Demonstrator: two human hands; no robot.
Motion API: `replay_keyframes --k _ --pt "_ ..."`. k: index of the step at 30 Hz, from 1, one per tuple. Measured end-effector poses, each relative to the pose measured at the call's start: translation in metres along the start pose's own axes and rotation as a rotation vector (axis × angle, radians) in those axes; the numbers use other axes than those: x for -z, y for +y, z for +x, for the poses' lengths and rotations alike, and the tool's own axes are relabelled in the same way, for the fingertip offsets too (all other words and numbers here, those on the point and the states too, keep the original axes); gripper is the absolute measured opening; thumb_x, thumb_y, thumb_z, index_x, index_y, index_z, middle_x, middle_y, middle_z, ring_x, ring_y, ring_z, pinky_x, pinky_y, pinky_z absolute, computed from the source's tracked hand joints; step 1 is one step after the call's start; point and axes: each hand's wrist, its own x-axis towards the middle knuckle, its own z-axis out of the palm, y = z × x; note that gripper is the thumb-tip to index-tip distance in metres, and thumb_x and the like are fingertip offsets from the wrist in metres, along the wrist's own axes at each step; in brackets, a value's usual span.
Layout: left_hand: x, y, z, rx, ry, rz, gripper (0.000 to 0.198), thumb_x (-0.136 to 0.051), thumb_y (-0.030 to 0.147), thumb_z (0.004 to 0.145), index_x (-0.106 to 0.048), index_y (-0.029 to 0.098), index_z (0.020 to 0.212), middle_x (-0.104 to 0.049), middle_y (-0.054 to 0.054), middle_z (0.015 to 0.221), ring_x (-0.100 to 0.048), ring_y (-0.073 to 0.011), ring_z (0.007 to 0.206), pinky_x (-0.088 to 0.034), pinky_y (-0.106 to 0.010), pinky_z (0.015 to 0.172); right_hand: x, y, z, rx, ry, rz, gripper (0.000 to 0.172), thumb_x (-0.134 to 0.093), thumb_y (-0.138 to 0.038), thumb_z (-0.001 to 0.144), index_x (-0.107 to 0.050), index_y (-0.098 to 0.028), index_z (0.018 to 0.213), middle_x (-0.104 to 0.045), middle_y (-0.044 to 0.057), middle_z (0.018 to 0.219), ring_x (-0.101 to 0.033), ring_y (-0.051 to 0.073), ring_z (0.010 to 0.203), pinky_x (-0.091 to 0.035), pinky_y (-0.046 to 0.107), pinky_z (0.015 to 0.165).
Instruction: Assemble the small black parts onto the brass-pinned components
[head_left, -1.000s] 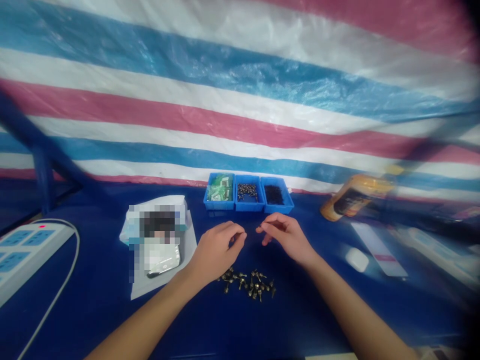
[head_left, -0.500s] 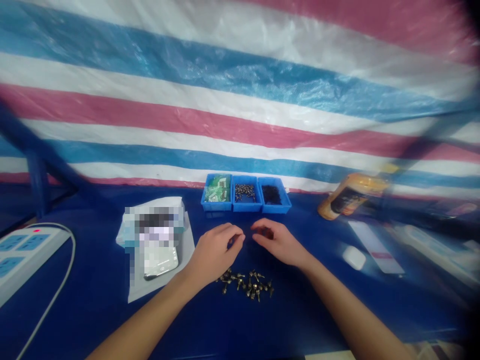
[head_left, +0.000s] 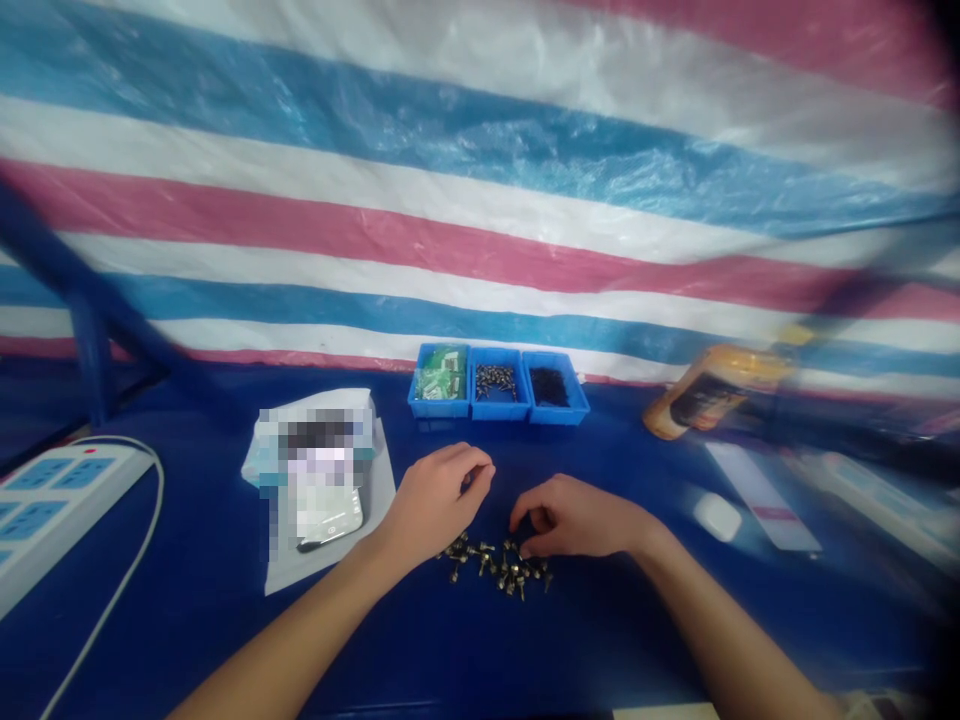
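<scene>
Dropped since the earlier frame, the curled right hand (head_left: 577,518) has the screw pile (head_left: 499,572) at 8 o'clock, fingertips at its edge, pinch unclear; the curled left hand (head_left: 439,500) has it at 4 o'clock.

Workshop bench (head_left: 600,640), loose screws (head_left: 495,572), parts bins (head_left: 499,412)

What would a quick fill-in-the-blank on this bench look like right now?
The blue bin at the left end holds ____ packets. The middle blue bin holds ____. The right hand curves down over the loose screws, which lie on the ____ work surface.

Missing words: green; screws; blue.
</scene>
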Motion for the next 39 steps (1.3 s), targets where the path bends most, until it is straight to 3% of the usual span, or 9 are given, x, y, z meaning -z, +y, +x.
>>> replay_keyframes --k 5,11,16,21,23,27,32,35,39 --pt "0.001 0.000 0.000 0.013 -0.011 0.007 0.021 -0.046 0.030 0.097 -0.064 0.025 0.089 -0.064 0.001 0.084 -0.059 -0.0157 0.076 -0.043 -0.028 0.069 -0.004 0.003 0.005 0.051 0.085 -0.131 0.012 -0.066 -0.019 0.082 -0.075 -0.025 0.088 -0.063 -0.004 0.067 -0.055 0.011 0.059 -0.036 0.022 0.057" --pt "0.001 -0.001 -0.001 0.011 -0.010 0.009 0.021 -0.045 0.031 0.097 -0.064 0.025 0.089 -0.064 0.001 0.085 -0.059 -0.0156 0.074 -0.042 -0.028 0.068 -0.004 0.011 0.009 -0.034 0.220 -0.221 0.025 -0.074 -0.034 0.081 -0.069 -0.024 0.104 -0.066 0.000 0.080 -0.059 0.015 0.068 -0.041 0.025 0.064" --pt "0.002 0.000 -0.001 0.016 -0.014 0.013 0.021 -0.046 0.031 0.097 -0.064 0.025 0.088 -0.064 0.001 0.083 -0.058 -0.0154 0.073 -0.041 -0.028 0.065 -0.003 0.017 0.011 -0.048 0.258 -0.264 0.007 -0.068 -0.028 0.087 -0.072 -0.022 0.087 -0.068 0.002 0.084 -0.063 0.017 0.075 -0.044 0.027 0.070" --pt "0.003 0.000 0.000 0.015 0.004 0.003 0.022 -0.045 0.031 0.098 -0.064 0.025 0.089 -0.064 0.002 0.083 -0.058 -0.0149 0.074 -0.041 -0.028 0.068 -0.003 0.016 0.012 0.005 0.380 -0.266 0.022 -0.052 -0.018 0.096 -0.069 -0.022 0.109 -0.067 0.006 0.101 -0.065 0.018 0.088 -0.047 0.030 0.082" --pt "0.003 0.000 0.000 0.019 0.018 -0.005 0.022 -0.045 0.031 0.098 -0.065 0.024 0.090 -0.064 0.001 0.083 -0.058 -0.0148 0.074 -0.042 -0.028 0.069 -0.002 0.015 0.012 0.014 0.435 -0.247 0.020 -0.050 -0.020 0.098 -0.069 -0.022 0.106 -0.066 0.006 0.100 -0.064 0.017 0.086 -0.047 0.030 0.081" --pt "0.003 -0.001 0.001 0.044 0.059 -0.057 0.022 -0.047 0.032 0.096 -0.065 0.024 0.089 -0.065 0.001 0.082 -0.059 -0.0151 0.073 -0.042 -0.028 0.071 0.000 0.011 0.012 -0.002 0.563 -0.106 0.013 -0.059 -0.030 0.094 -0.068 -0.022 0.092 -0.067 0.002 0.087 -0.061 0.015 0.075 -0.047 0.028 0.070" --pt "0.007 -0.005 0.005 0.217 0.120 -0.332 0.025 -0.051 0.040 0.094 -0.067 0.022 0.086 -0.068 0.000 0.082 -0.062 -0.0163 0.073 -0.045 -0.028 0.072 0.001 0.013 0.011 -0.031 0.688 0.257 0.018 -0.062 -0.037 0.091 -0.065 -0.022 0.101 -0.067 0.003 0.090 -0.063 0.016 0.077 -0.050 0.029 0.071" --pt "0.010 -0.010 0.008 0.320 0.180 -0.503 0.026 -0.056 0.042 0.091 -0.068 0.020 0.086 -0.069 -0.001 0.082 -0.062 -0.0167 0.075 -0.046 -0.026 0.070 0.002 0.016 0.013 0.002 0.710 0.426 0.024 -0.056 -0.038 0.095 -0.062 -0.022 0.112 -0.065 0.003 0.093 -0.064 0.014 0.072 -0.051 0.029 0.069" --pt "0.011 -0.011 0.010 0.349 0.219 -0.566 0.025 -0.059 0.042 0.089 -0.068 0.020 0.085 -0.068 -0.001 0.080 -0.060 -0.0157 0.074 -0.045 -0.025 0.068 0.003 0.015 0.014 -0.010 0.690 0.572 0.024 -0.056 -0.041 0.095 -0.057 -0.021 0.108 -0.069 0.004 0.097 -0.069 0.015 0.069 -0.051 0.031 0.068"
